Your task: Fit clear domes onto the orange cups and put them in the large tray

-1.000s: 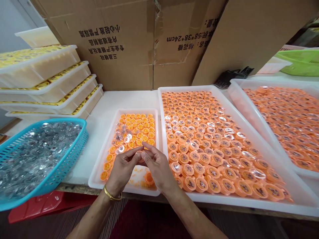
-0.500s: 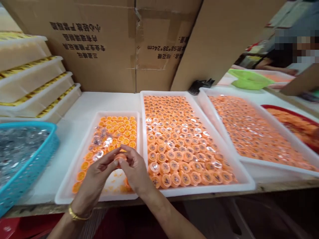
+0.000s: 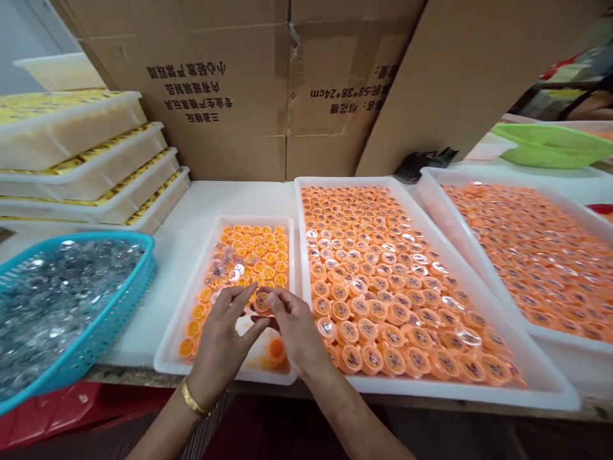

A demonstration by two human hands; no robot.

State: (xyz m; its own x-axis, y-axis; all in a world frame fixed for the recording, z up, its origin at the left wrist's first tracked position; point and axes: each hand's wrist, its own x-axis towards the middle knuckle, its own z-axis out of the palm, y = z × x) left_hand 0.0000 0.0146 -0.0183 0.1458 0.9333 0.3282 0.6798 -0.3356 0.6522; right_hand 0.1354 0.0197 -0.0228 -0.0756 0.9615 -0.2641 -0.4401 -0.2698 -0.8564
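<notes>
A small round orange cup [image 3: 262, 303] with a dark-printed top is pinched between the thumb and fingers of my right hand [image 3: 297, 326]. My left hand [image 3: 225, 332] is at the cup's left side, thumb and forefinger spread apart. Its forefinger tip is close to the cup's rim; I cannot tell if it touches. Both hands are over a small white tray [image 3: 165, 342] with rows of orange cups [image 3: 258, 246] holding yellow bits. Shiny clear discs [image 3: 235, 273] lie on some cups in that tray. One loose cup [image 3: 276, 350] stands near its front edge among orange crumbs.
On the right, a larger white tray [image 3: 541, 393] holds many lidded orange cups, with another full tray [image 3: 517, 306] beyond. A blue basket [image 3: 122, 306] of clear discs stands left, before stacked trays [image 3: 158, 191]. Cardboard boxes [image 3: 258, 153] wall the back. A green basket [image 3: 550, 150] is far right.
My left thumb and forefinger have opened away from the cup, which now shows its top in my right hand. The view has swung left, so everything appears further right.
</notes>
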